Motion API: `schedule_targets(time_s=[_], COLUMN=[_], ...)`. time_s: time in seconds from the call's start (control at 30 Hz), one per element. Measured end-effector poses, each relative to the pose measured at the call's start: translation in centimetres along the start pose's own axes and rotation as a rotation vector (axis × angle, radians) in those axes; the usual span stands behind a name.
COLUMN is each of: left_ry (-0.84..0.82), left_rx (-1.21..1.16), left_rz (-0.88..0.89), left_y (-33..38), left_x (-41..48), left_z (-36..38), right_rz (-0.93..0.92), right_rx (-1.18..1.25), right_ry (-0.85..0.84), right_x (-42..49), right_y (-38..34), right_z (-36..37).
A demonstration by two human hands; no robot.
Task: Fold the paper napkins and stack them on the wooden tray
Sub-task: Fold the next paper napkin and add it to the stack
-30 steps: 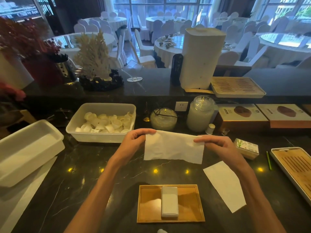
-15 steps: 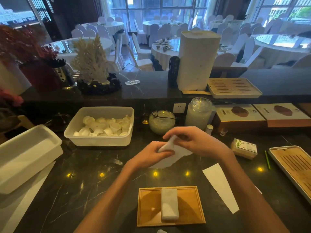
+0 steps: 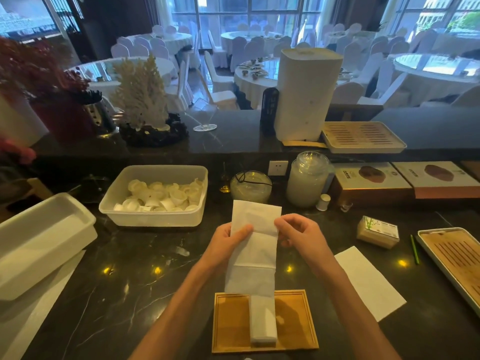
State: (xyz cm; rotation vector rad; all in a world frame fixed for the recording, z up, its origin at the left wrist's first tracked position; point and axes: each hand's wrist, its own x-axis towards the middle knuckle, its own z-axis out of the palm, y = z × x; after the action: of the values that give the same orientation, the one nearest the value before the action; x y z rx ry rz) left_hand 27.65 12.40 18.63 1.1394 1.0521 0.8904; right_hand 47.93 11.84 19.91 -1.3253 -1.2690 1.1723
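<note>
A white paper napkin (image 3: 253, 261), folded into a long narrow strip, hangs upright above the dark counter. My left hand (image 3: 228, 242) pinches its left edge near the top and my right hand (image 3: 298, 236) pinches its right edge. Its lower end hangs just above the wooden tray (image 3: 231, 323) at the near edge of the counter. A stack of folded napkins (image 3: 262, 323) lies in the tray's middle. Another flat napkin (image 3: 368, 281) lies on the counter to the right of my right forearm.
A plastic tub of small white cups (image 3: 155, 196) stands behind-left, a white bin (image 3: 41, 237) at far left. A glass bowl (image 3: 250, 185), a jar (image 3: 307, 180), a small tissue pack (image 3: 378, 231) and a slatted tray (image 3: 452, 263) sit to the right.
The napkin was held wide between both hands, then folded together; now it hangs as a tall narrow strip, both hands pinching its upper sides.
</note>
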Motion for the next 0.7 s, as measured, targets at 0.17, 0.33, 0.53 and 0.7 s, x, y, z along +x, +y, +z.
schedule_targets(time_s=[0.17, 0.33, 0.53, 0.7], left_ry=[-0.026, -0.023, -0.042, 0.003], left_rx=[-0.064, -0.072, -0.136, -0.114], left_rz=[-0.007, -0.019, -0.028, -0.019], left_y=[0.0, 0.0, 0.6, 1.0], left_x=[-0.3, -0.3, -0.3, -0.3], left_z=[-0.1, -0.1, -0.3, -0.1], right_rz=[0.003, -0.012, 0.04, 0.065], right_rx=[-0.037, -0.08, -0.027, -0.032], right_ry=[0.037, 0.049, 0.007, -0.084], right_x=[0.3, 0.4, 0.6, 0.5], right_y=[0.3, 0.2, -0.2, 0.5], right_z=[-0.1, -0.3, -0.1, 0.5])
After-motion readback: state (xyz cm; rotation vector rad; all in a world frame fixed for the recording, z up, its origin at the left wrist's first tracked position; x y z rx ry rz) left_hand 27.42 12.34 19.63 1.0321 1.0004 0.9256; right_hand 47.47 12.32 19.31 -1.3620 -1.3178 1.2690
